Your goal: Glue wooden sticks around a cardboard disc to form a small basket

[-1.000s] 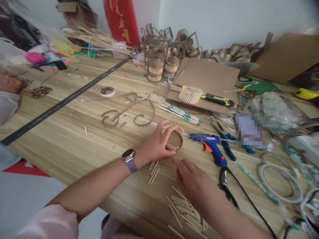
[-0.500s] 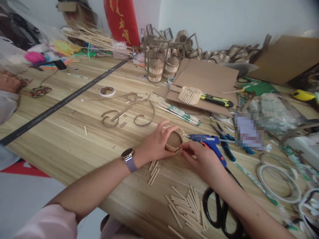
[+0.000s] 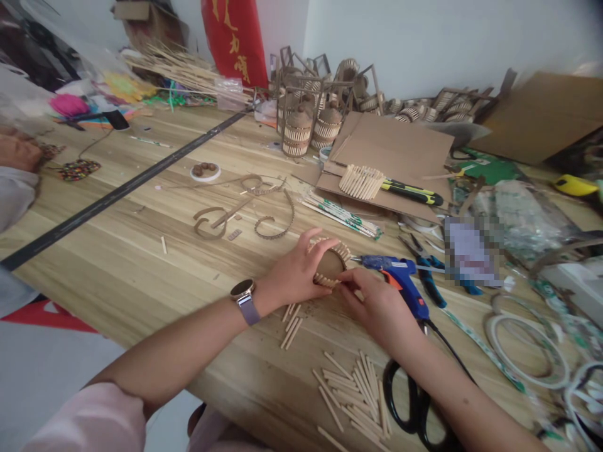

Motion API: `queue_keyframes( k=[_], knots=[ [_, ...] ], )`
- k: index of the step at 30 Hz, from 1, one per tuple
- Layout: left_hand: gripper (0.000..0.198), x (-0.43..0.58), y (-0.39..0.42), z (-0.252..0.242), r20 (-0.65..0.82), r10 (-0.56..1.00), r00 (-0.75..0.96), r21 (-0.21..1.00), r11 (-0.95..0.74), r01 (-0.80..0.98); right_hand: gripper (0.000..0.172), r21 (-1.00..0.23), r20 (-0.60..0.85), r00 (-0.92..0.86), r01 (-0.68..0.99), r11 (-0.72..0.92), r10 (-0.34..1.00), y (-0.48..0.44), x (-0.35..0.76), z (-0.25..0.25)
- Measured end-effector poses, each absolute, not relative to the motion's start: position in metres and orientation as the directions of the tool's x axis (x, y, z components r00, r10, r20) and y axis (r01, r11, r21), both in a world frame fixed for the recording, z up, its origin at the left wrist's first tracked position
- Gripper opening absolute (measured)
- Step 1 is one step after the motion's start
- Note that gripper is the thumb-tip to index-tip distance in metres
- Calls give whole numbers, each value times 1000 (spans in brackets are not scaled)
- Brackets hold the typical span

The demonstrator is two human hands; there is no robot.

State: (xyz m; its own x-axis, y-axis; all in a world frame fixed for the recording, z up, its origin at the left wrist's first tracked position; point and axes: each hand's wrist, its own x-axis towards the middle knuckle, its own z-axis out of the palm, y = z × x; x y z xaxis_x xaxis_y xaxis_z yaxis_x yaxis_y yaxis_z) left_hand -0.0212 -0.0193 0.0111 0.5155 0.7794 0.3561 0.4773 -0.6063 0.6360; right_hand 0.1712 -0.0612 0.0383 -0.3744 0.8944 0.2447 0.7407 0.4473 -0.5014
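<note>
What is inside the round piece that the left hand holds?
Inside the round piece, a brown surface shows, edged by short sticks. The left hand covers part of its left side, hidden from view.

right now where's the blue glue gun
In the head view, the blue glue gun lies right of centre, just beyond the right hand, between the round stick-edged piece and the pliers.
</note>
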Motion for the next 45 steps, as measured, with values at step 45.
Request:
queue_keyframes(
  k=[45],
  knots=[
    [88, -9, -36, 19, 367, 833, 414, 594, -552, 584, 39, -286, -76, 68, 954, -87, 995, -43, 267, 41]
  ],
)
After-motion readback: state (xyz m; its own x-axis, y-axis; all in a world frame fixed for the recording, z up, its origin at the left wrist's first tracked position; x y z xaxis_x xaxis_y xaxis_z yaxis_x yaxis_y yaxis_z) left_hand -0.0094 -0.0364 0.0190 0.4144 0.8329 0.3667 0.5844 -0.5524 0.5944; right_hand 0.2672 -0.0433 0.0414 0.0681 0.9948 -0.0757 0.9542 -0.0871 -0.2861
